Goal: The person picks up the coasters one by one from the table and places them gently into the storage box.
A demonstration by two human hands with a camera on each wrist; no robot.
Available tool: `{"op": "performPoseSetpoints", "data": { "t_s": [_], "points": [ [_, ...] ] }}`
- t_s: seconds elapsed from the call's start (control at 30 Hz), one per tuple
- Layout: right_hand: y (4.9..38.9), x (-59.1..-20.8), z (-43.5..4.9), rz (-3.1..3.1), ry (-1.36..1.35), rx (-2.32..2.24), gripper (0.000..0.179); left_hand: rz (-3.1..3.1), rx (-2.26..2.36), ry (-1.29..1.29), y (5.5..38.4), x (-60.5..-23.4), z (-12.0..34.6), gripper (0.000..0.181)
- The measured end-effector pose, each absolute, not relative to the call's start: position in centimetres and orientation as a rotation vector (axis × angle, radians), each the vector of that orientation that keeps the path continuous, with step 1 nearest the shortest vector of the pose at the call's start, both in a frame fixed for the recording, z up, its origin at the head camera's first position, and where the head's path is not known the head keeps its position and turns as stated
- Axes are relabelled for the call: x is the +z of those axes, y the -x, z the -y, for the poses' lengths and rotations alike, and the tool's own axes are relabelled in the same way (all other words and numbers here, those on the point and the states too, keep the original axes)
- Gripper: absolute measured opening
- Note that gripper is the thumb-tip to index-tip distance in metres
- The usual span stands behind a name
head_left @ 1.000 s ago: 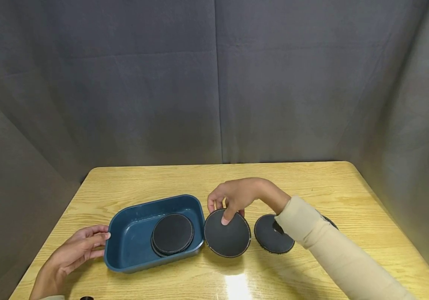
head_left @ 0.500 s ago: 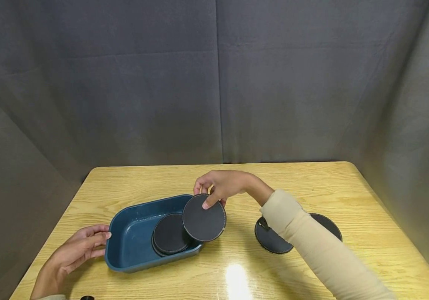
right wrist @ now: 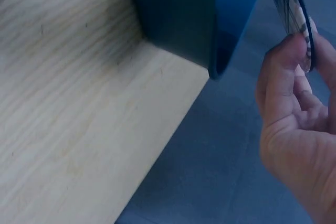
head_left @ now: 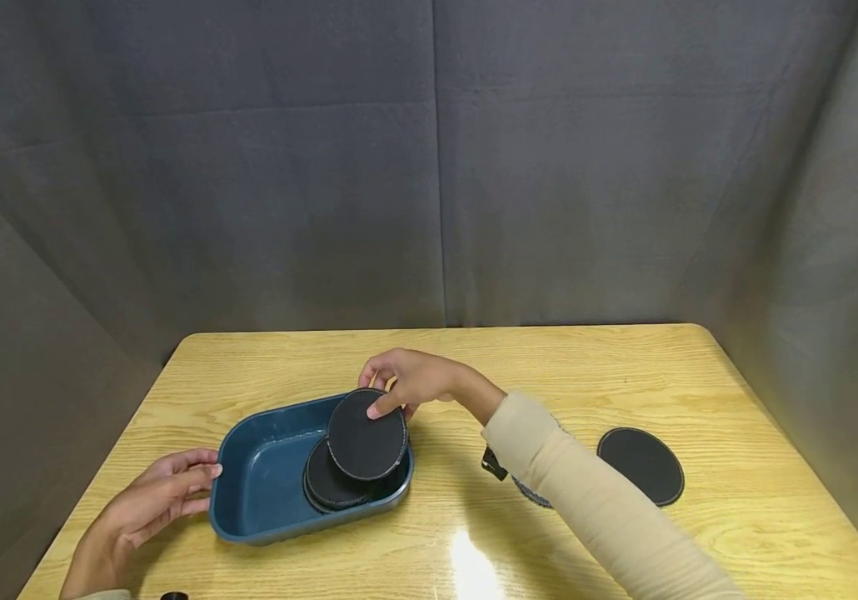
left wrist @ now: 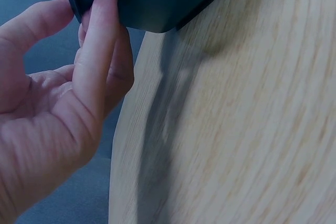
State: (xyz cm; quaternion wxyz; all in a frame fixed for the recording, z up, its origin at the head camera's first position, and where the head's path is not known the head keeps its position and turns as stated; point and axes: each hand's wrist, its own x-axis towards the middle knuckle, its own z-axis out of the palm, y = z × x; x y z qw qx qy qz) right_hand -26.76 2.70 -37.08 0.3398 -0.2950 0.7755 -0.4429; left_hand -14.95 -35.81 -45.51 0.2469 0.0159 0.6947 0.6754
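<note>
My right hand [head_left: 414, 377] pinches a round black stitched coaster [head_left: 367, 442] near its upper edge, thumb on top. The coaster hangs tilted above the right end of a blue plastic tub [head_left: 249, 429]. Edge-on in the right wrist view, the same coaster [right wrist: 291, 9] shows a patterned light underside. Inside the tub lie stacked black coasters [head_left: 330, 482], partly hidden by the held one. At the tub's left end, my left hand [head_left: 155, 496] holds the rim between thumb and fingers; in the left wrist view a finger [left wrist: 102, 35] lies along the tub's outer wall.
Another black coaster [head_left: 641, 467] lies on the wooden table [head_left: 549, 358] at the right. A further coaster [head_left: 532, 493] is mostly covered by the right sleeve [head_left: 586, 492]. A small dark object [head_left: 174, 596] shows at the front edge of view. Grey curtains surround the table.
My right hand has carried the coaster leftward from beside the tub to above its right end. The sleeve has uncovered the far-right coaster. My left hand and the tub have stayed nearly still.
</note>
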Motion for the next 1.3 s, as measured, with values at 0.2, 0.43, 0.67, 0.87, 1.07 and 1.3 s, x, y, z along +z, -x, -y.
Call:
{"op": "performPoseSetpoints", "data": {
  "t_s": [0.2,0.43,0.67,0.87,1.07,1.3],
  "points": [
    [26.2,-38.5,-1.2,-2.021,0.687,-1.207,0.033,-1.926,1.809,-0.006,14.9,-45.5,35.8,0.036],
    [25.3,-39.6,0.3,-2.028,0.678,-1.201,0.030,-1.907,1.832,-0.020,14.9,-45.4,35.7,0.031],
    [24.7,-40.4,1.3,-2.079,0.658,-1.178,0.028,-1.896,1.846,-0.024,15.0,-45.5,35.7,0.028],
    [24.5,-40.8,1.9,-2.191,0.676,-1.078,0.026,-1.885,1.851,-0.016,15.0,-45.6,35.7,0.025],
    [23.7,-40.6,2.4,-2.388,0.698,-0.840,0.028,-1.862,1.860,-0.045,15.1,-45.6,35.7,0.022],
    [22.8,-40.4,3.4,-2.587,0.727,-0.533,0.033,-1.866,1.863,-0.033,15.2,-45.6,35.7,0.019]
  ]
}}
